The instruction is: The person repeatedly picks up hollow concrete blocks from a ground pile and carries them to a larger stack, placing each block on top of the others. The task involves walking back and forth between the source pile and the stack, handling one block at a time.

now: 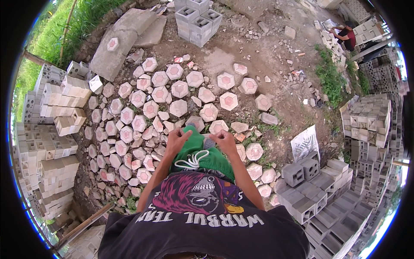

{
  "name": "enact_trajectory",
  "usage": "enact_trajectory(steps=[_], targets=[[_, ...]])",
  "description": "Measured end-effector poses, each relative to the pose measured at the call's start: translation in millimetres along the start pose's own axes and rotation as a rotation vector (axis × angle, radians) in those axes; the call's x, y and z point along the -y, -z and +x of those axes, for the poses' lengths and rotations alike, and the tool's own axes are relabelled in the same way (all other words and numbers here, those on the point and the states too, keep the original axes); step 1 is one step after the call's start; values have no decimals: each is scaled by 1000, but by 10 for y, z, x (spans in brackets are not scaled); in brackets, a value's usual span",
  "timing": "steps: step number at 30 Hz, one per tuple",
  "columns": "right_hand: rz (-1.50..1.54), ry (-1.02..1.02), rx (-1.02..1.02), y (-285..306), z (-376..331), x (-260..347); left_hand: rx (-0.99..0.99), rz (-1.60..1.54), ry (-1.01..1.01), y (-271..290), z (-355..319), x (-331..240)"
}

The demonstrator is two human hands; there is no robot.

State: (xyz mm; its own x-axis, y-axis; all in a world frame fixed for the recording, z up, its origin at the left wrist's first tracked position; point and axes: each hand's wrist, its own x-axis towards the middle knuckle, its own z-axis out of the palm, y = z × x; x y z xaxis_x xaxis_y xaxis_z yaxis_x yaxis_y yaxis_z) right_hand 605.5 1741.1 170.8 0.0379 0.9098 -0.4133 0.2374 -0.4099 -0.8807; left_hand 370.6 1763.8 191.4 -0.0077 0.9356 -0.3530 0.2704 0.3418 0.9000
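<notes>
Hexagonal pavers (180, 89) spread over the ground (254, 52) before the person (129, 235) and to the left, stone rubble (158, 124) between them. Beyond them at left lies a concrete slab (129, 23) — a single paver (113, 44) on it — with a hollow-block stack (189, 30) to its right. Block piles line the left (60, 172) and right (366, 118) sides. A sheet (304, 144) stands beyond the nearest right-hand blocks (293, 174); a co-worker (350, 39) is at far right, grass (90, 21) at far left.
</notes>
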Motion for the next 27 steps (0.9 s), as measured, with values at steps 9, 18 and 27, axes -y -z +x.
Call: enact_trajectory(steps=[9,18,27], targets=[[3,8,-138,191,1183,251,61,-93,-61,-104,1417,-312],[79,-65,-161,-90,2650,971,-63,-91,-86,431,2937,-603],[246,-37,-97,-194,3898,1324,-18,-266,83,589,3867,-608]])
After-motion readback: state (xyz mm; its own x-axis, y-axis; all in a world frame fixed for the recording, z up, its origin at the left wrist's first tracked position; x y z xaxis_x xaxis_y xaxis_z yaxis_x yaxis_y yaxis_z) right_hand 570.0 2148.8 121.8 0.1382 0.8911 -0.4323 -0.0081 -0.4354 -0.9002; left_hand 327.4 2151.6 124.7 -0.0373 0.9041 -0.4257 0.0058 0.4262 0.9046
